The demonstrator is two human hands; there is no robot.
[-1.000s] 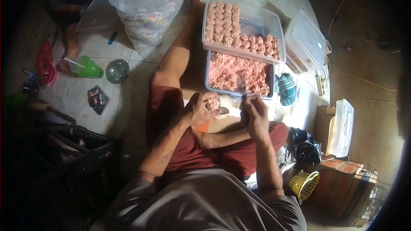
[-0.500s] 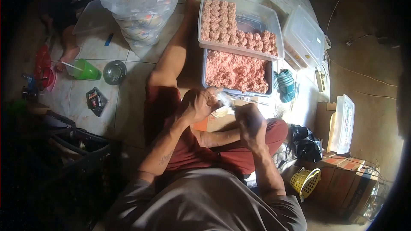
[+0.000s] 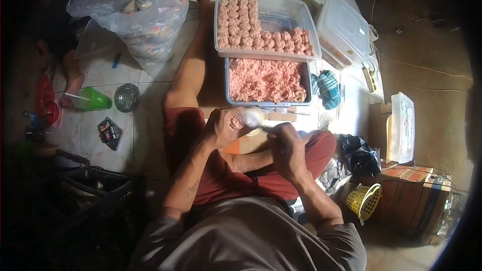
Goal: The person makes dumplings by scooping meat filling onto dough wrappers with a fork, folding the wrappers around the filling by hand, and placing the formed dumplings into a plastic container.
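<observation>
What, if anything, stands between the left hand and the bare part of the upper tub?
The lower tub of mince lies between the left hand and the upper tub, whose near wall and front balls come before the bare part. All look low enough to reach over; nothing visible covers that part.

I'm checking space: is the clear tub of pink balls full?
Partly full: the clear tub has pink balls left and near, none far right.
</observation>
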